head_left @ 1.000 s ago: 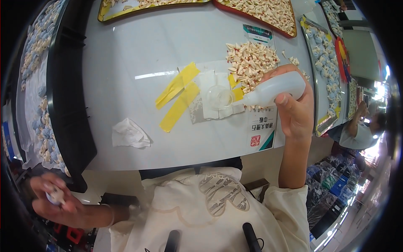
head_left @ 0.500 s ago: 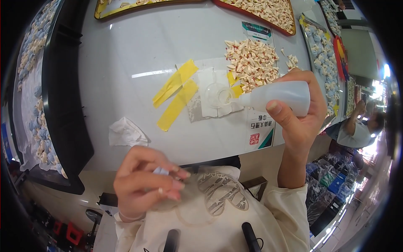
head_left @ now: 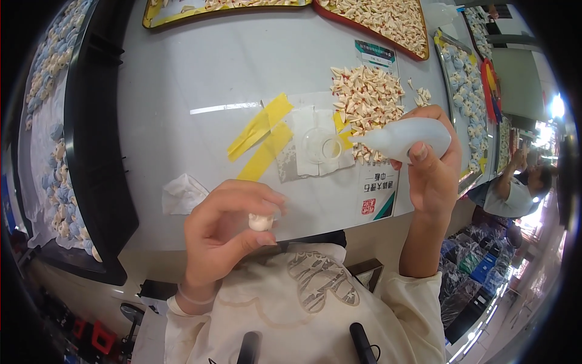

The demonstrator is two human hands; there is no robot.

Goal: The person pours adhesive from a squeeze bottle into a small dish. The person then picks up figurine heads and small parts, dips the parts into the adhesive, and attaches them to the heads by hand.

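Observation:
My left hand [head_left: 227,230] pinches a small cream-coloured figurine piece [head_left: 261,222] between thumb and fingers, above the near edge of the table. In my right hand [head_left: 433,164] is a translucent white squeeze bottle [head_left: 412,138], tipped on its side with its nozzle pointing left. Left of the nozzle lies a clear round shallow dish [head_left: 321,145] on a taped-down patch of pale card. Just beyond the bottle is a heap of small cream pointed pieces with red marks [head_left: 367,97].
Yellow tape strips [head_left: 259,130] and a crumpled white tissue [head_left: 183,194] lie on the table [head_left: 176,73]. Trays [head_left: 376,27] of pointed pieces stand at the back. Blue-and-cream figurines fill a black-rimmed rack [head_left: 91,151] at left and a tray [head_left: 464,85] at right. Another person [head_left: 515,188] sits far right.
My left hand has turned and shifted slightly right and up, bringing the cream piece into view. The bottle's nozzle has drawn back to the right, away from the dish.

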